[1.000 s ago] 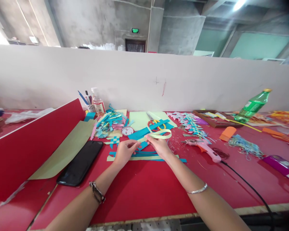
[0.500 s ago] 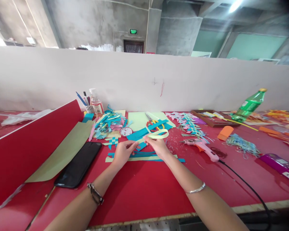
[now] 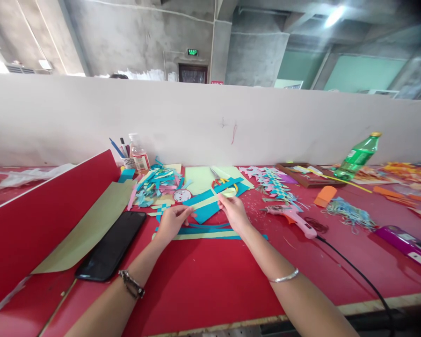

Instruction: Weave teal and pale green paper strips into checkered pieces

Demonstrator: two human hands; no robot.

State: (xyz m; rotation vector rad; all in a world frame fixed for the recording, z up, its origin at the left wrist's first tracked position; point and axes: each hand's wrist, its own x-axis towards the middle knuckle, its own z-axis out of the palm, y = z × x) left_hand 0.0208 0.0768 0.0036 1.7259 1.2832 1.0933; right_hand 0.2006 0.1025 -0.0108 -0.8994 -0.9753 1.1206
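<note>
A pale yellow-green paper strip (image 3: 206, 202) runs between my two hands, above the red table (image 3: 196, 285). Its left part is pinched by my left hand (image 3: 173, 220), fingers closed. My right hand (image 3: 235, 214) grips it farther along, where the end curls back in a small loop. Behind the strip lie blue paper pieces (image 3: 206, 214) and scissors (image 3: 228, 182) with red and yellow handles. Just in front of the hands, blue and pale strips (image 3: 210, 235) lie flat. A small woven blue and pale piece (image 3: 162, 210) is beside my left hand, partly hidden.
Paper scraps (image 3: 157, 185) are heaped back left, near a round patterned lid or tape (image 3: 182, 195). A pink glue gun (image 3: 294, 219) with a black cord lies right. A black phone (image 3: 110, 245) is at left, by an upright red board (image 3: 52, 220). A green bottle (image 3: 358, 157) leans back right.
My hands have moved apart, so more of the strip stretches between them. The loop beyond my right hand has become smaller. The view has shifted slightly.
</note>
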